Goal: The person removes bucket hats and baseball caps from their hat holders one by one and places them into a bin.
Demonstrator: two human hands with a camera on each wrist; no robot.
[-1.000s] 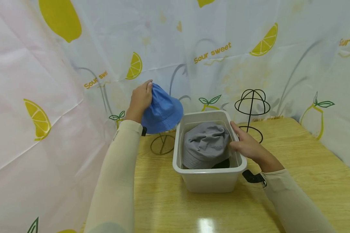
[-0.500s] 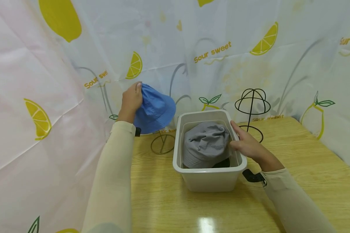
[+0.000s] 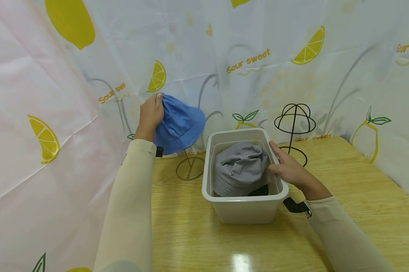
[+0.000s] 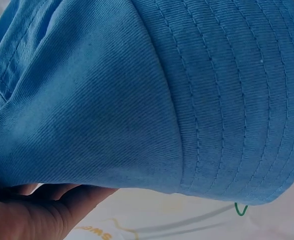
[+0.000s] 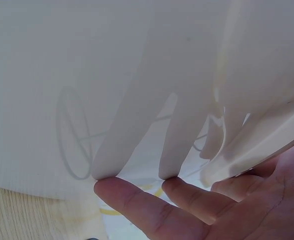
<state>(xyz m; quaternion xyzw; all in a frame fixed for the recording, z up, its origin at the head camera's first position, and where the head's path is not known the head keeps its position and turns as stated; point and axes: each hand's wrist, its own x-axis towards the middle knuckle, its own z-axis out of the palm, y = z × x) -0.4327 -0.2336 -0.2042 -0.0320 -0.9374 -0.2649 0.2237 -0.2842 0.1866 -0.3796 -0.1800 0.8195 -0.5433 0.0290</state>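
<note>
My left hand pinches a blue bucket hat by its crown, brim facing down and to the right. The hat hangs over the left wire hat stand and hides its upper part; only the round base and a bit of the stem show. Stitched brim rows of the blue hat fill much of the left wrist view. With my right hand I grip the right rim of a white plastic bin, fingers against its outer wall. A grey bucket hat lies inside the bin, crown up.
Something dark peeks out under the grey hat. Behind my right hand stands a bare black wire hat stand. The wood-grain table meets a lemon-print curtain at the back and left.
My left hand has carried the blue hat to the left, then slightly up, showing more of the stand's stem. My right hand and the bin stay where they were.
</note>
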